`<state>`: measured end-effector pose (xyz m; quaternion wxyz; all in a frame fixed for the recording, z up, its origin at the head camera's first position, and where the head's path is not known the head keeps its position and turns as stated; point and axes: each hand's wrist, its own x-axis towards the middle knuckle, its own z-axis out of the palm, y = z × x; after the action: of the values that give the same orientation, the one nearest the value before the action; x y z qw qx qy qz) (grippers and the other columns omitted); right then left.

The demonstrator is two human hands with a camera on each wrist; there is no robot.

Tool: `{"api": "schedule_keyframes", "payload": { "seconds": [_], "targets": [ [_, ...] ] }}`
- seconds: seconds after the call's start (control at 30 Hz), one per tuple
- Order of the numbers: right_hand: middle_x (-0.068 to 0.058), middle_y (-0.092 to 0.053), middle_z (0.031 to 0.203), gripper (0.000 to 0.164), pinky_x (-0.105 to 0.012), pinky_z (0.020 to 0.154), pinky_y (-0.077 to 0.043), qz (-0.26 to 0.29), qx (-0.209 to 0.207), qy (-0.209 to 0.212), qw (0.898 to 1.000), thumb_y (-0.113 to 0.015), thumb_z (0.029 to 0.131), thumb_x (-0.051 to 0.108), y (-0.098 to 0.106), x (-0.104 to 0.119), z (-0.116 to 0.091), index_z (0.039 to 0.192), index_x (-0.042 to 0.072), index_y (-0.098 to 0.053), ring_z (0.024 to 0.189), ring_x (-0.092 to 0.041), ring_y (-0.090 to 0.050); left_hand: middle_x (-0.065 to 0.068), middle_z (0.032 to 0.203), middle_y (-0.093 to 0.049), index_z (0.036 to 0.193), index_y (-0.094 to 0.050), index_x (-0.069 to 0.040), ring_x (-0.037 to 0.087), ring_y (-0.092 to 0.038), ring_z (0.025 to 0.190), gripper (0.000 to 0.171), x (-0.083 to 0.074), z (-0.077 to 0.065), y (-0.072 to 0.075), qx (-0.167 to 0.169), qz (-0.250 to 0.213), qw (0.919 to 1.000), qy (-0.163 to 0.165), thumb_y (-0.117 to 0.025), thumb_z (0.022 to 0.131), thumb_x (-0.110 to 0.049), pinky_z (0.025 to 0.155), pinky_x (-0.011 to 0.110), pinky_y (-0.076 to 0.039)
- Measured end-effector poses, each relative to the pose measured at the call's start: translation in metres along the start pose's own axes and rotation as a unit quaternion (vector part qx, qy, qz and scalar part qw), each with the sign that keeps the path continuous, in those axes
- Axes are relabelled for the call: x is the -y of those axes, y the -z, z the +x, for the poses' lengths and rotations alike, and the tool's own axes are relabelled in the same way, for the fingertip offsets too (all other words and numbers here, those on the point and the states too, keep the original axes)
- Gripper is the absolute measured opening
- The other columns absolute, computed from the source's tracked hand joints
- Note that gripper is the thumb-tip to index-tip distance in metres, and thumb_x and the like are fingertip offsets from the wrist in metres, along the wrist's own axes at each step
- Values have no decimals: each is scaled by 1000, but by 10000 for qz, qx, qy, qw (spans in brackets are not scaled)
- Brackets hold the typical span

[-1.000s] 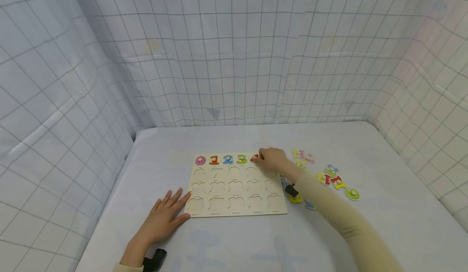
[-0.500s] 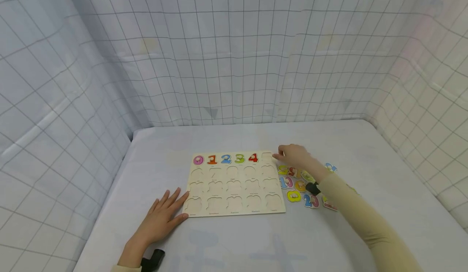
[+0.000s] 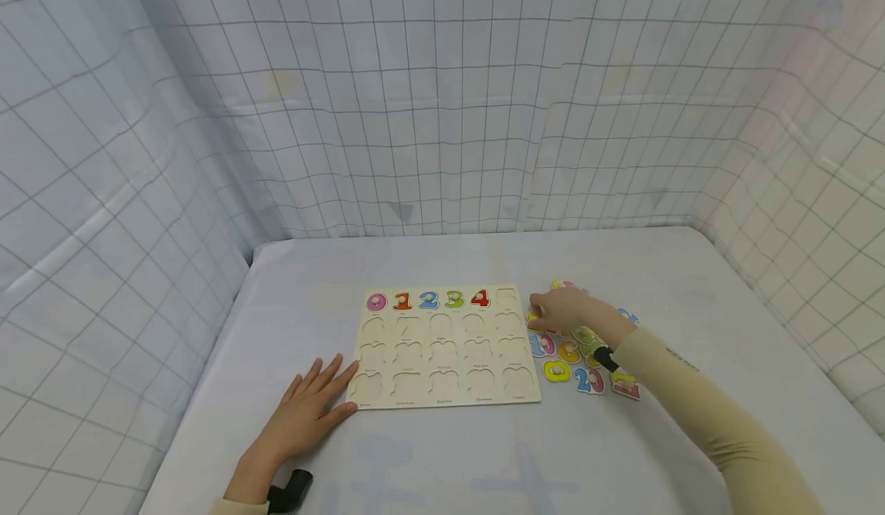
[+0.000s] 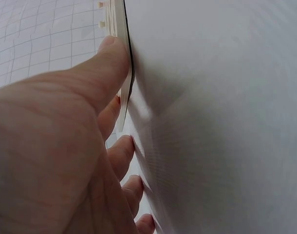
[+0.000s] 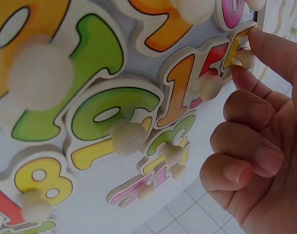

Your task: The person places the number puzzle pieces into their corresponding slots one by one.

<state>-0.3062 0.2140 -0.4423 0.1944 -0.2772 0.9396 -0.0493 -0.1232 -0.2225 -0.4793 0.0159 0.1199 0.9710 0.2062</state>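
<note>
A wooden number puzzle board lies on the table, with knobbed numbers 0 to 4 in its top row. My left hand lies spread at the board's lower left edge; in the left wrist view, its thumb rests on that edge. Right of the board, my right hand is over the loose pieces. In the right wrist view, its thumb and index finger pinch a yellow number piece with a wooden knob, the other fingers curled. The hand partly hides this piece; its shape resembles a 5.
Several loose knobbed number pieces lie close together right of the board, among them a blue and pink 20, a yellow 0 and a green and yellow 10. White gridded cloth walls surround the table.
The right hand has left the red 4 in the board's top row. It has moved right to the loose pieces and pinches the yellow number piece. The left hand has stayed in place.
</note>
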Motion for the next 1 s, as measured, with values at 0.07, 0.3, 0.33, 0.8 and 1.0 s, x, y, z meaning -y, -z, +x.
{"api": "schedule_keyframes", "payload": {
  "seconds": [0.07,0.3,0.33,0.8,1.0],
  "targets": [
    [6,-55,63,24,-38,56,-39,-91,123,19,9999,-58,94,41,0,0,0,89,20,-49,50,-11,-53,11,151,-31,146,-42,-21,41,-19,138,64,0,0,1,-22,-11,10000,-12,-55,91,-52,106,62,-11],
    [5,-55,65,17,-34,57,-43,-129,339,309,9989,-54,98,32,1,1,0,90,19,-48,51,-10,-55,10,151,-30,146,-41,-22,41,-18,138,64,-1,0,1,18,-26,10000,-5,-55,91,-52,107,62,-11],
    [5,-55,65,16,-33,59,-43,-141,336,340,9988,-54,98,32,2,0,0,91,19,-49,52,-10,-55,10,151,-30,146,-41,-22,41,-18,138,64,-1,-1,1,17,-25,10000,-8,-55,91,-52,107,62,-11],
    [3,-43,59,29,-27,50,-31,383,-585,297,9971,-50,98,37,15,7,9,79,16,-50,54,-13,-42,11,151,-31,146,-42,-20,42,-19,138,63,-4,-2,4,-14,-119,9999,-12,-56,92,-51,106,63,-11],
    [5,-40,56,37,-25,47,-26,529,-1350,18,9894,-50,98,39,6,15,25,69,17,-49,50,-11,-36,11,151,-31,146,-42,-21,41,-18,138,64,-5,-1,5,-5,-50,10000,11,-55,91,-51,106,62,-11]
  ]
}}
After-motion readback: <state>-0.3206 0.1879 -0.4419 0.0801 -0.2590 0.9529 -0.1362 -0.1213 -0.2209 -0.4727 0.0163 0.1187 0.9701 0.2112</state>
